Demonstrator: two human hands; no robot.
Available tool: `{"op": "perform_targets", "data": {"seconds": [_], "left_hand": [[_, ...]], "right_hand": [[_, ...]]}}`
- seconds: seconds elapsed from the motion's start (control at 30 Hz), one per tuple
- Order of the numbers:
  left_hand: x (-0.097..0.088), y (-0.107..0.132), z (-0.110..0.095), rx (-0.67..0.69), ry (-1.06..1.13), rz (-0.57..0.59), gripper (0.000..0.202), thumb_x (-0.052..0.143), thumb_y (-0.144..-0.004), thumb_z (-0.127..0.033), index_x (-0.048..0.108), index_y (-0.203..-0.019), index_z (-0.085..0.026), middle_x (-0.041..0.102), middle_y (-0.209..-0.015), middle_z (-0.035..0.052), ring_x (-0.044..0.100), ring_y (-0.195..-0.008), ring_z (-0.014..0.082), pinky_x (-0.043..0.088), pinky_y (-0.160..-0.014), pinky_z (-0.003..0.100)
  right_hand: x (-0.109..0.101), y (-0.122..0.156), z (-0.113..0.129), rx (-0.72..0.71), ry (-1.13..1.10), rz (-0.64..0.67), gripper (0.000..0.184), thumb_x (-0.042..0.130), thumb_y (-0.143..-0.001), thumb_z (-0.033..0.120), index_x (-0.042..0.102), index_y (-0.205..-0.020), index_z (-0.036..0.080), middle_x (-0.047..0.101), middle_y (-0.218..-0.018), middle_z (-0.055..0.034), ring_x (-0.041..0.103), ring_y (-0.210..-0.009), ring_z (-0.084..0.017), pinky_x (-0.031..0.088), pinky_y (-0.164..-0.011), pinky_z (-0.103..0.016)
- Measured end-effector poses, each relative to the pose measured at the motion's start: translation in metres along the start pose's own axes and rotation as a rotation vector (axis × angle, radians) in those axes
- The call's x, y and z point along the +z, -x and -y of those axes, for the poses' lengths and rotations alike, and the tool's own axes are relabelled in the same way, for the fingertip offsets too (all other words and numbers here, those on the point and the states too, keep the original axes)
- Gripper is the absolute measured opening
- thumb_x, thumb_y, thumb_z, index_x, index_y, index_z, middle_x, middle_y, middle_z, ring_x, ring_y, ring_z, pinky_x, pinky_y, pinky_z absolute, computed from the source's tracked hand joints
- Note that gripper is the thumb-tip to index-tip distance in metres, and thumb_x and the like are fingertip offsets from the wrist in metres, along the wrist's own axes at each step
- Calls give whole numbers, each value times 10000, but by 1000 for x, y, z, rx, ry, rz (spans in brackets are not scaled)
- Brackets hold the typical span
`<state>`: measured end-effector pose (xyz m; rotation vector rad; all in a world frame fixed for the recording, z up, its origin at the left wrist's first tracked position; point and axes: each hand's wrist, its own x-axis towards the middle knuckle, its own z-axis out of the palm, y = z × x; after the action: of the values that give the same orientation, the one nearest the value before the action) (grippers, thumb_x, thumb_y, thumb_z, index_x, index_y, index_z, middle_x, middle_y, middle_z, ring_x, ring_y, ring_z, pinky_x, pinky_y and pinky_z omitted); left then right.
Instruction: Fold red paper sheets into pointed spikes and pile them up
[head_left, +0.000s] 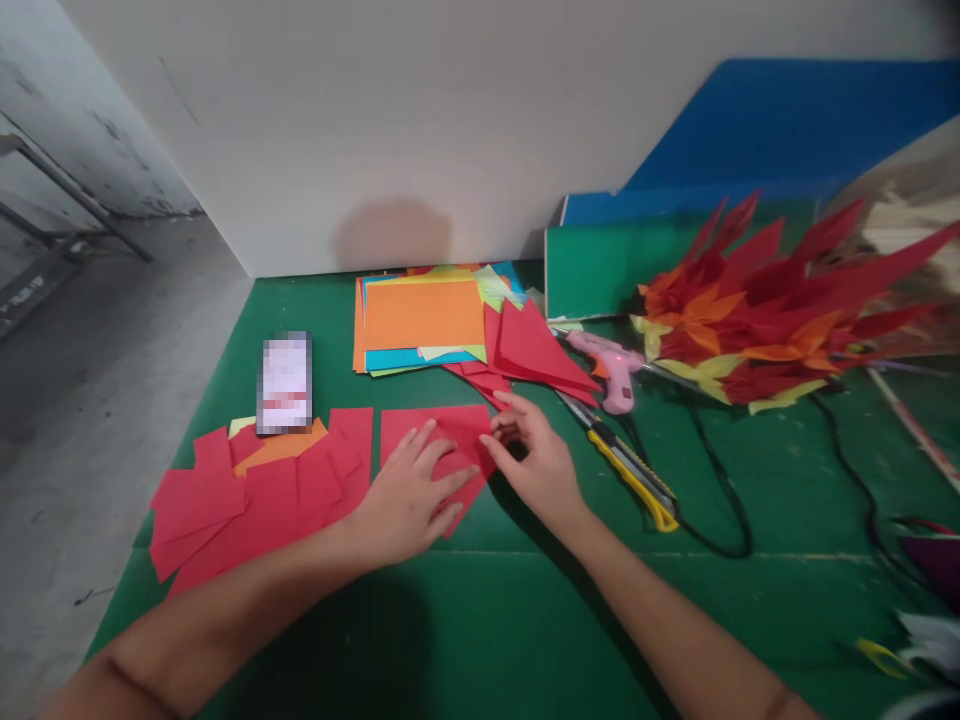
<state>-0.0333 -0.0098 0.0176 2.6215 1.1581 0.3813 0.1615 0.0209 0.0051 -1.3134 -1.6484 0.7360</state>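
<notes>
A sheet of red paper [403, 422] lies on the green table in front of me. My left hand [409, 492] rests flat on it with the fingers spread. At the sheet's right edge, my right hand [538, 462] has thumb and fingers brought together in a pinch on the paper; the fingertips are partly hidden. Many loose red paper pieces [270, 495] spread out to the left, beside and partly under my left forearm. Just beyond my right hand sits a pile of red paper triangles [525, 345].
A phone [285, 380] lies at the left. Behind are stacked coloured sheets [424, 315]. To the right are a pink glue gun [611, 365] with a black cord, a yellow utility knife [630, 475] and a red-orange paper flame arrangement [780, 300]. A white board [420, 120] stands at the back.
</notes>
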Motion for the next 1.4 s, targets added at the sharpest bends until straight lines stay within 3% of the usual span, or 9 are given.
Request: {"op": "perform_targets", "data": {"seconds": [0.13, 0.33, 0.5, 0.6, 0.8, 1.0, 1.2, 1.4], "left_hand": [[2, -1, -1, -64, -24, -13, 478, 537, -867, -384, 511, -1266, -121, 423, -1366, 194, 338, -1335, 350, 356, -1064, 518], [1, -2, -1, -80, -33, 25, 472, 528, -867, -411, 511, -1281, -186, 308, -1488, 163, 335, -1338, 353, 349, -1047, 532], [6, -2, 1, -137, -35, -27, 639, 550, -826, -478, 433, -1327, -100, 346, -1464, 204, 322, -1350, 362, 309, -1082, 544], [13, 0, 4, -134, -32, -110, 787, 568, -798, -498, 305, -1382, -40, 330, -1466, 233, 248, -1390, 358, 272, -1112, 544], [19, 2, 6, -134, -1, -185, 919, 589, -780, -490, 120, -1441, -57, 307, -1476, 241, 241, -1399, 343, 313, -1096, 530], [17, 0, 8, -136, -71, -95, 868, 532, -808, -528, 181, -1448, -59, 225, -1518, 220, 220, -1407, 337, 286, -1107, 502], [17, 0, 8, -157, -115, -17, 833, 449, -833, -586, 251, -1436, -45, 255, -1517, 186, 195, -1418, 318, 227, -1139, 471], [17, 0, 7, -161, -126, -9, 834, 451, -833, -586, 265, -1431, -35, 249, -1517, 190, 182, -1422, 317, 224, -1143, 466]], "right_hand": [[0, -2, 0, 15, 25, -46, 344, 587, -813, 263, 563, -1151, 202, 656, -815, -31, 623, -686, -156, 537, -691, -318], [-1, -6, -4, 11, 142, -37, 277, 583, -815, 278, 635, -1077, 204, 681, -752, -21, 623, -622, -161, 537, -627, -313], [-3, -4, 1, -281, 296, 31, 161, 535, -876, 227, 694, -893, 232, 717, -850, -45, 659, -799, -191, 534, -754, -359], [-3, -3, 3, -442, 315, 83, 180, 520, -889, 176, 693, -901, 225, 724, -910, -55, 662, -844, -184, 538, -773, -356], [-3, -2, -1, -608, 362, 223, 182, 516, -891, 157, 689, -937, 193, 716, -1033, -85, 660, -938, -195, 559, -827, -373], [-3, -4, 1, -678, 355, 282, 203, 495, -902, 145, 692, -943, 174, 717, -1029, -86, 656, -939, -190, 565, -837, -365], [-3, -5, 2, -744, 390, 292, 268, 440, -921, 138, 706, -951, 148, 727, -1005, -84, 655, -937, -199, 575, -825, -369], [-4, -4, -2, -721, 421, 341, 262, 462, -913, 142, 714, -983, 162, 718, -1060, -69, 608, -1089, -231, 549, -907, -406]]}}
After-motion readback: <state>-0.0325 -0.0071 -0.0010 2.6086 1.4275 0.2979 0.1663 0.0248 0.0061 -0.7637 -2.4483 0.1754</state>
